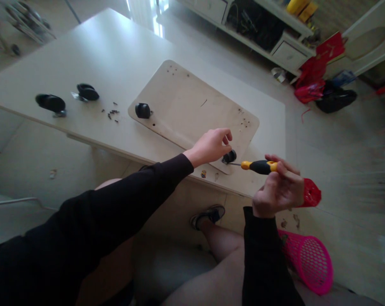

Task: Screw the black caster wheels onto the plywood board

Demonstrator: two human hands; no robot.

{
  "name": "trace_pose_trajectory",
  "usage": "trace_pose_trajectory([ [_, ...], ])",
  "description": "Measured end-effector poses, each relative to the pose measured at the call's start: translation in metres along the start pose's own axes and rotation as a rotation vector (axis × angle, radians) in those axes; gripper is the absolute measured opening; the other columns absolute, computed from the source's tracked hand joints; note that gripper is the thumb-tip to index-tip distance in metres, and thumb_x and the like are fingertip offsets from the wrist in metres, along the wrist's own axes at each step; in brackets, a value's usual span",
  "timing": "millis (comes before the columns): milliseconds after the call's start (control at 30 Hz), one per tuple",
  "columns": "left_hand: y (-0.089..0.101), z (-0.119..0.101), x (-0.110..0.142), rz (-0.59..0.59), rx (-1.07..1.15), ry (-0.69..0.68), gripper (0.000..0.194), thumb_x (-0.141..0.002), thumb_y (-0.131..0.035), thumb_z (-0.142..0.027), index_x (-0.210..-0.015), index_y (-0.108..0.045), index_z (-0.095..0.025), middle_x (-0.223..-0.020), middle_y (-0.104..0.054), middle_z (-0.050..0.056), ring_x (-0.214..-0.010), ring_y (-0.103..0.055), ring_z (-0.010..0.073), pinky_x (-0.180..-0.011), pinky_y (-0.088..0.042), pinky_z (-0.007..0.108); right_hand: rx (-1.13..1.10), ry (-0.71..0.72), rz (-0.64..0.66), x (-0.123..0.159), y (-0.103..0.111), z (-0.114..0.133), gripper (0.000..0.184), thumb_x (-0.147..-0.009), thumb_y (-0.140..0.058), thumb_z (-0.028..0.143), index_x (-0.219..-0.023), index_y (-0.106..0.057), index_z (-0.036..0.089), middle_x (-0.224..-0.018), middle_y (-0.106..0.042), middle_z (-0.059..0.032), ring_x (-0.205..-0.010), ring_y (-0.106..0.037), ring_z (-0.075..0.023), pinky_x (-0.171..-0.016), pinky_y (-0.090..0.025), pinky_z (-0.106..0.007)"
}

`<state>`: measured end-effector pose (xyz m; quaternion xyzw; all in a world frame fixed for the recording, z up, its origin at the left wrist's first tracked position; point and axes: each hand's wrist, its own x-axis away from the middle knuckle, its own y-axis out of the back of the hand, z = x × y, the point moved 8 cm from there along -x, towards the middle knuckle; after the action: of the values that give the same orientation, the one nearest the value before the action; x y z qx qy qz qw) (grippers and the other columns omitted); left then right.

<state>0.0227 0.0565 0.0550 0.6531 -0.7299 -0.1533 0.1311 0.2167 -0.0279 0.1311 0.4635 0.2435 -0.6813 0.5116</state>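
My right hand is wrapped round a screwdriver with a yellow and black handle. Its shaft points left to the base of a black caster wheel at the near right corner of a pale rounded board. Just above that caster hovers my left hand, fingers loosely bent and apart, the thumb close to the wheel; whether it touches is unclear. Another caster stands on the board's left corner. Two loose casters, one farther left and one, lie on the table, beside several dark screws.
The board lies on a white table. A red object shows behind my right hand. On the floor are a pink basket near my leg and red and black bags. A white cabinet stands beyond.
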Motion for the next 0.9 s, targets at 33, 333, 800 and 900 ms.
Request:
trace_pose_trajectory([
  [33,0.0,0.0,0.0,-0.001,0.0,0.001,0.015,-0.086,-0.066,-0.011,-0.1,-0.07,-0.017,-0.104,-0.079,0.008,-0.087,-0.07,0.0179,-0.077,-0.052,0.031,-0.005,0.005,0.006,0.0,0.0,0.001,0.017,-0.092,-0.07,0.017,-0.107,-0.076,0.023,-0.105,-0.078,-0.0045,-0.091,-0.082,-0.0253,-0.078,-0.066,-0.046],
  [333,0.002,0.0,0.001,-0.005,-0.007,-0.004,0.016,-0.086,-0.067,-0.011,-0.101,-0.07,-0.017,-0.103,-0.078,0.008,-0.086,-0.069,0.0175,-0.077,-0.051,0.031,0.154,0.079,-0.074,-0.003,0.008,0.003,0.014,-0.081,-0.085,0.02,-0.092,-0.077,0.024,-0.087,-0.069,-0.0001,-0.08,-0.069,-0.017,-0.072,-0.057,-0.034],
  [800,0.002,-0.001,-0.001,-0.013,-0.014,-0.025,0.016,-0.086,-0.066,-0.011,-0.1,-0.07,-0.017,-0.101,-0.078,0.008,-0.084,-0.069,0.017,-0.077,-0.052,0.031,0.179,0.097,-0.038,-0.004,0.008,-0.002,0.02,-0.079,-0.088,0.023,-0.093,-0.074,0.021,-0.086,-0.064,-0.0003,-0.079,-0.066,-0.0154,-0.069,-0.058,-0.032],
  [900,0.003,-0.002,0.0,-0.013,-0.024,-0.028,0.016,-0.086,-0.066,-0.01,-0.101,-0.07,-0.017,-0.101,-0.078,0.007,-0.084,-0.069,0.0166,-0.076,-0.051,0.03,0.152,0.065,-0.046,-0.003,0.008,-0.004,0.018,-0.082,-0.084,0.026,-0.097,-0.075,0.021,-0.092,-0.068,-0.0012,-0.084,-0.069,-0.0168,-0.074,-0.059,-0.034],
])
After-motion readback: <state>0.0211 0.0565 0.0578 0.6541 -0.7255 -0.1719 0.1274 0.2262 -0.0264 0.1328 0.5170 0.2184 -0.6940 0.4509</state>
